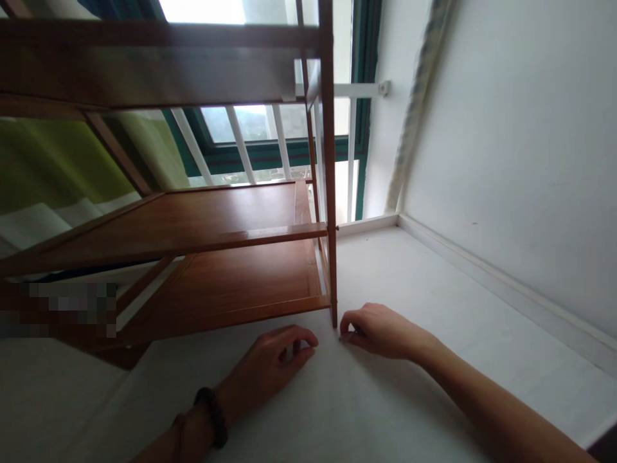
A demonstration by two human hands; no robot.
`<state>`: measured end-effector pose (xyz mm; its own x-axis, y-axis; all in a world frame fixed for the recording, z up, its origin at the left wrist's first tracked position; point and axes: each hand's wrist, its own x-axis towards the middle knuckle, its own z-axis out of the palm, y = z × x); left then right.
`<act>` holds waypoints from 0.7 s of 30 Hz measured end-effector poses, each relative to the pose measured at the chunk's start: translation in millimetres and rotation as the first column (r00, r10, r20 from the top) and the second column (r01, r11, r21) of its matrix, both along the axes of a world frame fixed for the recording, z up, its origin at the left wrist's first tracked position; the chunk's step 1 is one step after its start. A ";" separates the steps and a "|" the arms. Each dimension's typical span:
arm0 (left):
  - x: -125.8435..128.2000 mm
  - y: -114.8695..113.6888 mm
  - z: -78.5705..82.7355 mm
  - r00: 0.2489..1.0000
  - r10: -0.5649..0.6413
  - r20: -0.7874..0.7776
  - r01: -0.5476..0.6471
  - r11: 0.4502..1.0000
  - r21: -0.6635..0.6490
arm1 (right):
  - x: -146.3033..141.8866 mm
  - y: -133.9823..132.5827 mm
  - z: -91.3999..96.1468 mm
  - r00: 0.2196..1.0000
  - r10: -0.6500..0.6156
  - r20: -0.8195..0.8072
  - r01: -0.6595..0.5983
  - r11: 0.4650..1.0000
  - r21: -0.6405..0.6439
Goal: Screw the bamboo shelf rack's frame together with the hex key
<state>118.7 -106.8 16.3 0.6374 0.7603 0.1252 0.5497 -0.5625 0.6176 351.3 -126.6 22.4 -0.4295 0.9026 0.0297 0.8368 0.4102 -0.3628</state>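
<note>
A brown wooden shelf unit (250, 273) with several tiers stands on the white floor, its slim front leg (330, 193) reaching down between my two hands. My right hand (378, 329) is beside the foot of that leg on its right, fingers curled in a pinch. Something small and dark shows at the fingertips, too small to name. To the left of the leg and below the bottom shelf, my left hand (274, 360) is loosely curved, a small gap between thumb and forefinger, with nothing visible in it. A dark beaded bracelet (212, 415) circles the left wrist.
A white wall (520, 128) with a skirting board (506, 289) runs along the right. Behind the shelf are a white railing (241, 145), green-framed windows and a green-and-white curtain (53, 164). The pale floor (434, 283) extends between shelf and wall.
</note>
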 end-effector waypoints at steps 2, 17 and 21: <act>-1.3 -6.6 8.4 1.000 -0.013 0.015 0.012 0.999 0.049 | 14.5 6.6 0.1 0.996 -0.087 0.022 0.086 0.996 0.020; 19.2 24.3 83.8 0.976 -0.159 -0.149 0.201 0.923 0.329 | 31.4 22.9 -7.4 0.874 -0.175 -0.454 0.184 0.983 -0.023; 20.1 11.5 100.3 0.993 -0.029 -0.115 0.060 0.960 0.274 | 30.8 15.4 9.5 0.695 -0.202 -0.690 0.213 0.974 -0.071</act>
